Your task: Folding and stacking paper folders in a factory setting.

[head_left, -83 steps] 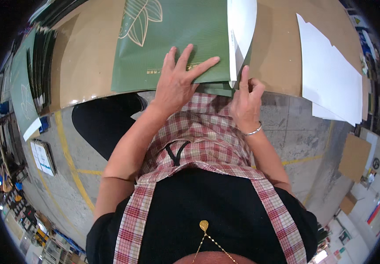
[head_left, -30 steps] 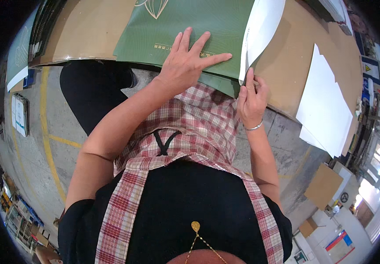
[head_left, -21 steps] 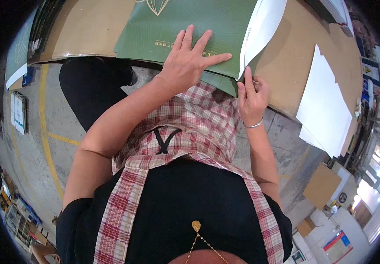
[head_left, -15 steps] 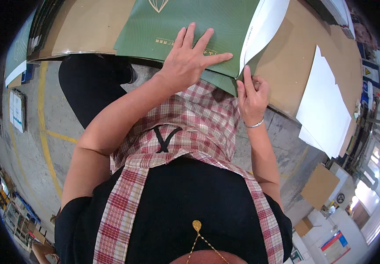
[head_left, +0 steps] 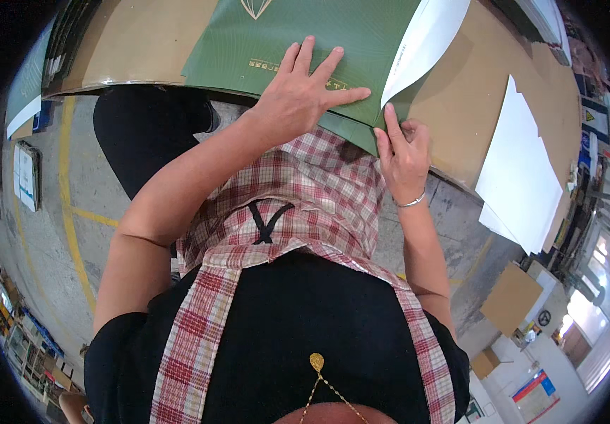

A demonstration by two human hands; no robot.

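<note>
Plainly both hands (head_left: 293, 97) (head_left: 405, 157) on green sheet (head_left: 354, 46)

I can see a black shirt (head_left: 319, 311) with short sleeves (head_left: 117, 343) that stop above the elbows. Over it goes an apron (head_left: 305, 191) in red and cream plaid, with two wide straps (head_left: 190, 343) of the same check. A black cord (head_left: 266, 225) shows at its front, crossing over itself. A fine gold necklace (head_left: 348, 405) carries a pendant (head_left: 316, 362) shaped like a teardrop, gold too and slightly textured. Next to the right hand (head_left: 406, 159) there's a slim, shiny silver bracelet (head_left: 413, 201). The trousers (head_left: 139, 141) are plain black.
</note>
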